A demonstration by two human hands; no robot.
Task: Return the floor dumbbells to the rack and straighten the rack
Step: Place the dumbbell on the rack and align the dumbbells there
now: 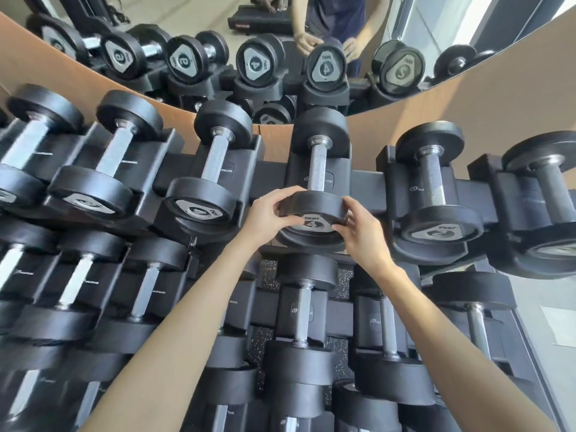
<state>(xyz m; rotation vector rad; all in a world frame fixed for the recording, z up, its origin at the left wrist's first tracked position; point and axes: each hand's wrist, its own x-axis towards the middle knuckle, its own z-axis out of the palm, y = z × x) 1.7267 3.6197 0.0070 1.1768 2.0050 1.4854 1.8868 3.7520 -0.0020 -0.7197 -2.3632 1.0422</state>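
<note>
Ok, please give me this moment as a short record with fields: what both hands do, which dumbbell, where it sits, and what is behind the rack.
left hand: grips the left edge of the near head, fingers curled over its rim
right hand: grips the right edge of the same head
object: black round-headed dumbbell with a grey plate marked 4
place: in a cradle on the top row of the black tiered dumbbell rack
neighbours: dumbbells in the cradles on both sides
behind rack: wall mirror reflecting the row

A wide mirror [280, 14] runs above the curved tan wall panel [467, 113], reflecting a black treadmill [261, 21] on pale flooring, while speckled rubber floor [271, 274] shows down below and a grey floor strip [548, 294] lies right.
</note>
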